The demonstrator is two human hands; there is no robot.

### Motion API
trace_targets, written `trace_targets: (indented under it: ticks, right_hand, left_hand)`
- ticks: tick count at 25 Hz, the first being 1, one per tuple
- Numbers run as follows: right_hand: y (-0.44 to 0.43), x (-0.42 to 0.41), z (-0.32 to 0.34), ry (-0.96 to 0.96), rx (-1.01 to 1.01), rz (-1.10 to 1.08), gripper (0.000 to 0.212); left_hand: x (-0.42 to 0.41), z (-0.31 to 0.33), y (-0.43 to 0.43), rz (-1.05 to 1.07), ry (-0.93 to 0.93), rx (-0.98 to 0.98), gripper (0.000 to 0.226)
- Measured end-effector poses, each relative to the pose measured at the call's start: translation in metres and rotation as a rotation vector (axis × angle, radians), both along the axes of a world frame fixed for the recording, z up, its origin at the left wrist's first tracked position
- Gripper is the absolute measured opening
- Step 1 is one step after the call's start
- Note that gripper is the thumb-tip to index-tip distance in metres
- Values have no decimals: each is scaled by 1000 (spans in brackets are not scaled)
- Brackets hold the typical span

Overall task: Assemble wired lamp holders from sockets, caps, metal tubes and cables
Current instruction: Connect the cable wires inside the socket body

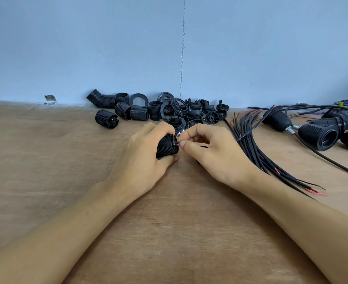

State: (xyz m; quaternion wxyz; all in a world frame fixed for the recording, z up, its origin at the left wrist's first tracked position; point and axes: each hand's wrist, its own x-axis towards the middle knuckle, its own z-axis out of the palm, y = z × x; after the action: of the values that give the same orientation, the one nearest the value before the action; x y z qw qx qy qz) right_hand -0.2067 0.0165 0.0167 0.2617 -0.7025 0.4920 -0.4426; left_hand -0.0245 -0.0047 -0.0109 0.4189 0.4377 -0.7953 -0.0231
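Socket [167,146], black and ribbed, lies at the middle of the wooden surface [66,160] in our left hand [146,160], whose fingers [162,128] curl around it. Our right hand [212,154] pinches thin wires [175,143] (one red) at its end. Loose cables [255,144] lie to the right, spare sockets [128,110] behind.

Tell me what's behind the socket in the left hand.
A black ring lies just behind the socket, with a metal piece beside it and the parts pile farther back. The left hand covers the socket's far side, so contact there cannot be seen.
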Motion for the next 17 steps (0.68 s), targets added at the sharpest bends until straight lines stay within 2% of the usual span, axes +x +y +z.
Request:
trace_targets:
  ticks: [9,17]
  right_hand:
    - [4,1,5,281,-179,-6,9]
    - [-1,0,1,362,-238,3,4]
  left_hand:
    - [1,-2,-2,5,-22,-22,46]
    - [1,-3,-3,14,-24,-32,46]
